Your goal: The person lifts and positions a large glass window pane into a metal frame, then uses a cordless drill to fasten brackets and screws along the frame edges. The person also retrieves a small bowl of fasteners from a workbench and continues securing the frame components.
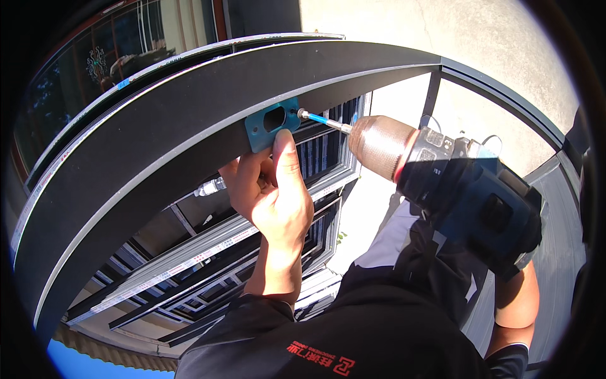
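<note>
My left hand [284, 189] presses a small blue plate [255, 130] with an oval hole against the edge of a dark metal frame [189, 104], the thumb on its face and the fingers curled beneath. In my right hand [521, 278], mostly hidden behind the tool body, is a cordless drill [467, 189]. From its worn chuck [382, 145] runs a long driver bit [328, 122] with a blue band. The bit's tip meets a screw [302, 114] at the right end of the plate.
Below the frame lie stacked dark metal profiles [170, 271] and frames with taped edges. A glazed panel [69, 82] stands at the upper left. A dark bar [505, 101] curves along the right, beside a grey panel [555, 215]. Sunlit pale ground [391, 25] lies beyond.
</note>
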Available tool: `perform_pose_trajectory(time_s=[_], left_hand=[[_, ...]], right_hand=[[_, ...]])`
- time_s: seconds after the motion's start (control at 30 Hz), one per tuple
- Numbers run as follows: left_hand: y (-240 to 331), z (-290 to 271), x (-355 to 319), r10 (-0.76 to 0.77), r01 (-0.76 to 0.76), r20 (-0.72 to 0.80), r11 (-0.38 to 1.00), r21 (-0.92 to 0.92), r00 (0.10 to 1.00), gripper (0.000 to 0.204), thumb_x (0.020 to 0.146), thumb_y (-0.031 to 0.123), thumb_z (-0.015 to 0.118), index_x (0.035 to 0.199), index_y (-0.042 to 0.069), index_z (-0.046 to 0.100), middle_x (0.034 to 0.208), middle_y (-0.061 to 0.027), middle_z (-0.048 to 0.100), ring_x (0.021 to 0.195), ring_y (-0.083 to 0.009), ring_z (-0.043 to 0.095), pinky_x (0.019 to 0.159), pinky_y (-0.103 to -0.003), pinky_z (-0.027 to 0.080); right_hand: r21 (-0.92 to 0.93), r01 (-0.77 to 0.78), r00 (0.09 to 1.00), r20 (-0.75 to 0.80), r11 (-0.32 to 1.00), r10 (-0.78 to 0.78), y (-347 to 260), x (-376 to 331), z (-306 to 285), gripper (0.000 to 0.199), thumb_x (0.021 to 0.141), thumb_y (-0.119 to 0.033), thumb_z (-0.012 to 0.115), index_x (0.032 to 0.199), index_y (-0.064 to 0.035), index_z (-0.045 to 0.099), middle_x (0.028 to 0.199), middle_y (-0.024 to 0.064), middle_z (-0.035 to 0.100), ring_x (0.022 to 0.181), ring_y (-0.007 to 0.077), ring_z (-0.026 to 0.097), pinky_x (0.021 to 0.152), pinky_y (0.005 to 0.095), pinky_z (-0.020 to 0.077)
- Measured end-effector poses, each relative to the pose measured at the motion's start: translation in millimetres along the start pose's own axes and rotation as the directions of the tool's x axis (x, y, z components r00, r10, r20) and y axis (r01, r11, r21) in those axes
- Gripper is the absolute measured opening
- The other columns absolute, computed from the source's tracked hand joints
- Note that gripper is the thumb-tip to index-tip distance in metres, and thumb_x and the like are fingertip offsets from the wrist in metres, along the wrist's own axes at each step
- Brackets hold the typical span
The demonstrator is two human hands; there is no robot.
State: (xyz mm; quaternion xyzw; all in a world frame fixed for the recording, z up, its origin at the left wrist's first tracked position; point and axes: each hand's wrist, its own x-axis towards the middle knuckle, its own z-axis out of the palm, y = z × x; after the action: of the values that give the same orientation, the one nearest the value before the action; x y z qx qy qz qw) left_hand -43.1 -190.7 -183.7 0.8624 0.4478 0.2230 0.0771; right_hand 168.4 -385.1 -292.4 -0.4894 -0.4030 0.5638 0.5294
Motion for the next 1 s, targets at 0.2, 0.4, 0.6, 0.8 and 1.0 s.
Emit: perform_pose_trajectory(time_s=[0.2,0.4,0.6,0.8,1.0], left_hand=[[5.0,3.7,0.4,-0.042,0.036,-0.08,0.997,-0.072,0.996,0.021,0.091,0.016,0.08,0.083,0.003,0.066,0.074,0.0013,0.05,0.055,-0.0046,0.036,0.059,-0.023,0.029],[10.2,-0.8,-0.2,-0.073,0.071,-0.006,0.983,-0.171,0.997,0.013,0.096,0.014,0.075,0.095,0.002,0.07,0.1,0.0005,0.055,0.075,-0.0039,0.053,0.07,-0.021,0.041],[3.7,4.8,-1.2,-0.061,0.044,-0.075,0.978,-0.206,0.995,0.022,0.09,0.013,0.081,0.083,0.0,0.065,0.091,-0.0014,0.05,0.057,-0.0014,0.041,0.054,-0.019,0.03],[-0.1,5.9,-1.7,-0.076,0.051,-0.093,0.969,-0.243,0.993,0.02,0.091,0.013,0.08,0.084,0.0,0.066,0.098,-0.0022,0.051,0.058,-0.0013,0.041,0.054,-0.019,0.03],[3.3,4.3,-3.6,-0.118,0.102,-0.046,0.958,-0.268,0.992,0.012,0.094,0.013,0.076,0.097,0.002,0.071,0.102,-0.0014,0.056,0.081,-0.0055,0.056,0.077,-0.021,0.044]], right_hand=[[-0.025,0.0,1.0,-0.004,1.0,0.0,-0.5,0.4,-2.0,0.045,0.087,-0.011,0.075,0.128,-0.0043,0.061,0.115,0.0125,0.069,0.104,0.0226,0.071,0.092,0.039,0.0596],[-0.038,0.005,1.0,-0.011,0.999,-0.005,-1.3,0.2,-2.1,0.044,0.086,-0.011,0.076,0.127,-0.0041,0.061,0.114,0.0127,0.069,0.103,0.0228,0.071,0.092,0.0389,0.0594],[-0.052,0.008,1.0,-0.017,0.999,-0.009,0.3,-1.1,-3.3,0.044,0.086,-0.012,0.076,0.126,-0.0039,0.062,0.113,0.0128,0.07,0.102,0.0231,0.071,0.091,0.0387,0.0593],[-0.065,0.007,1.0,-0.023,0.998,-0.009,-0.7,-0.5,-4.5,0.043,0.085,-0.013,0.076,0.125,-0.0037,0.062,0.111,0.013,0.07,0.101,0.0233,0.072,0.09,0.0386,0.0591],[-0.09,0.015,1.0,-0.026,0.996,-0.017,-2.6,2.4,-7.3,0.042,0.085,-0.013,0.077,0.124,-0.0035,0.063,0.11,0.0131,0.07,0.1,0.0236,0.072,0.089,0.0385,0.059]])
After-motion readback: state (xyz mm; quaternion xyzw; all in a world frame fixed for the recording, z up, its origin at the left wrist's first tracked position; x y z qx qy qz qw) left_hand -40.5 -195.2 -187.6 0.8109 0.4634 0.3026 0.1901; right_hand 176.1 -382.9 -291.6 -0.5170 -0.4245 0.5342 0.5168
